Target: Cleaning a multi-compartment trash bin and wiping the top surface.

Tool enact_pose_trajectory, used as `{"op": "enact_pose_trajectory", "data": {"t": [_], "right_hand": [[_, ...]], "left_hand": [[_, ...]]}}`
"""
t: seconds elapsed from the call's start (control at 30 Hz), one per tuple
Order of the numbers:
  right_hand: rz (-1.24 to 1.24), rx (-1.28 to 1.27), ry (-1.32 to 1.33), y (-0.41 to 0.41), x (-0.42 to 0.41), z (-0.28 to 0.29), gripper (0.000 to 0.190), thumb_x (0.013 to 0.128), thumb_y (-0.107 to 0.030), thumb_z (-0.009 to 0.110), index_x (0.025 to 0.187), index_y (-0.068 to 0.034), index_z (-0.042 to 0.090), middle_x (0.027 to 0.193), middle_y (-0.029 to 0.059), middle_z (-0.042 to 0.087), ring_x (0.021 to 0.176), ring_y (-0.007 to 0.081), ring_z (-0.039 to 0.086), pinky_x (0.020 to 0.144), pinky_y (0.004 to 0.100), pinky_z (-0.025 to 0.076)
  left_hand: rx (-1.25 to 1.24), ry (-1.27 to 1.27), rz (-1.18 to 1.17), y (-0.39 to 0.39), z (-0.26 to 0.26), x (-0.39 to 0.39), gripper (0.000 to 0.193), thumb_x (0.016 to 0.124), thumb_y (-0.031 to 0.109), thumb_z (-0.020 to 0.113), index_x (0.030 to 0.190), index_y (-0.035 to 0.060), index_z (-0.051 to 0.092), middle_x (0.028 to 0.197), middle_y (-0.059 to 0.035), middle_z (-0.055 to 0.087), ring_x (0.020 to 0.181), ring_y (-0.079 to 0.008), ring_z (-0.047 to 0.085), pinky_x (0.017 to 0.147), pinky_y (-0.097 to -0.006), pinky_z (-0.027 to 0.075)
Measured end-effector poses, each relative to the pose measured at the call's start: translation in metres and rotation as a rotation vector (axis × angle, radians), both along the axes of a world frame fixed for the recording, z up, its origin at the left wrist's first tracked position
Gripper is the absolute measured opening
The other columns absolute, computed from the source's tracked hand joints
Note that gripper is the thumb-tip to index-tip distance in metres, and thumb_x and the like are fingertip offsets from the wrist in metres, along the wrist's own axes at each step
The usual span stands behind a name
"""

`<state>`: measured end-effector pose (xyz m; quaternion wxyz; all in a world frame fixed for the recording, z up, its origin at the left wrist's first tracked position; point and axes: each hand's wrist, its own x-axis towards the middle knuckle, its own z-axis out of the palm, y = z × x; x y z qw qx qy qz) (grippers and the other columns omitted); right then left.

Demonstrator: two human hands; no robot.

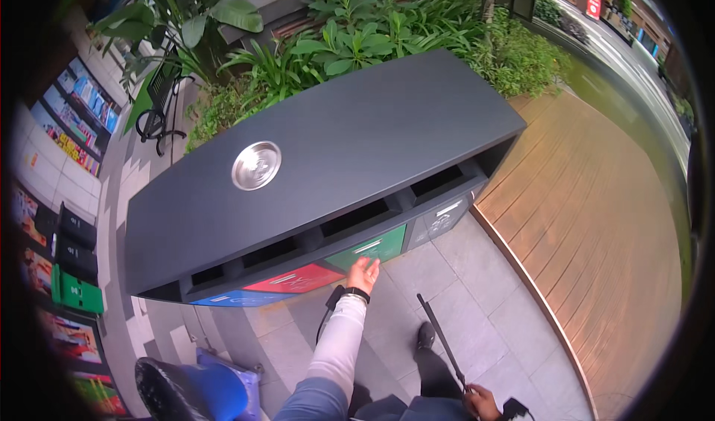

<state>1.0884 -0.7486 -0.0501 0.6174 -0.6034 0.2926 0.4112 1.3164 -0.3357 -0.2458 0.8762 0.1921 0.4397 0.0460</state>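
Note:
My left hand (363,274) reaches forward with its fingers apart, in front of the green door panel (385,244) of a dark grey waste-sorting station (357,125). Whether the fingertips touch the panel cannot be told. Beside the green panel are a red panel (293,278), a blue panel (240,298) and a grey panel (438,220). Dark slots run above the panels. Low at the right, my right hand (482,402) grips a long, thin black stick-like tool (441,334), its far end pointing towards the station.
A round metal dish (257,165) sits on the station's flat top. At lower left stands a blue container (215,390). A raised wooden deck (586,214) borders the paving on the right. Plants (357,41) grow behind the station, and a black bench (159,105) stands at left.

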Motion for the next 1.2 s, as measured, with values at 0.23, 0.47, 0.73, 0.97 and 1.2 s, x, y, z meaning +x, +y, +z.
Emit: {"op": "enact_pose_trajectory", "data": {"t": [0.23, 0.47, 0.73, 0.97, 1.2], "right_hand": [[0.151, -0.153, -0.054, -0.084, 0.064, -0.016, 0.035, 0.096, -0.018, 0.045, 0.129, -0.006, 0.049, 0.065, -0.0050, 0.044, 0.044, 0.0031, 0.034, 0.036, 0.0195, 0.026], [0.125, -0.198, -0.004, -0.103, 0.112, -0.027, 0.037, 0.094, -0.014, 0.049, 0.130, -0.005, 0.049, 0.075, -0.0032, 0.052, 0.049, 0.0019, 0.039, 0.040, 0.0178, 0.029], [0.171, -0.230, -0.038, -0.061, 0.121, 0.007, 0.035, 0.086, -0.012, 0.053, 0.117, 0.003, 0.051, 0.056, -0.0022, 0.042, 0.041, 0.0060, 0.033, 0.037, 0.0240, 0.021], [0.081, -0.254, -0.011, -0.043, 0.091, 0.022, 0.037, 0.085, -0.012, 0.052, 0.119, 0.002, 0.052, 0.057, -0.0013, 0.045, 0.042, 0.0060, 0.034, 0.039, 0.0236, 0.022], [-0.030, -0.142, -0.148, -0.046, 0.046, 0.017, 0.039, 0.094, -0.021, 0.045, 0.127, -0.001, 0.049, 0.072, -0.0041, 0.048, 0.047, 0.0027, 0.034, 0.038, 0.0197, 0.024]], "left_hand": [[-0.137, -0.017, 0.366, -0.020, -0.085, 0.050, 0.011, 0.080, 0.005, 0.056, 0.089, 0.0119, 0.055, 0.089, -0.0002, 0.058, 0.085, -0.0189, 0.060, 0.077, -0.0336, 0.050], [-0.179, 0.081, 0.279, -0.106, -0.104, -0.057, 0.012, 0.083, 0.008, 0.058, 0.096, 0.0087, 0.057, 0.095, -0.0019, 0.060, 0.088, -0.0173, 0.057, 0.082, -0.0337, 0.049], [-0.237, 0.066, 0.105, -0.160, -0.100, -0.148, 0.019, 0.083, 0.001, 0.055, 0.100, 0.0083, 0.058, 0.101, -0.0039, 0.062, 0.099, -0.0200, 0.058, 0.089, -0.0351, 0.046], [-0.281, 0.067, 0.091, -0.117, -0.068, -0.110, 0.020, 0.081, 0.012, 0.059, 0.100, 0.0096, 0.054, 0.099, -0.0028, 0.059, 0.095, -0.0239, 0.060, 0.082, -0.0377, 0.049], [-0.015, 0.092, 0.140, -0.060, -0.045, -0.022, 0.029, 0.081, 0.018, 0.061, 0.108, 0.0175, 0.054, 0.115, -0.0012, 0.057, 0.096, -0.0208, 0.059, 0.078, -0.0324, 0.045]]}}
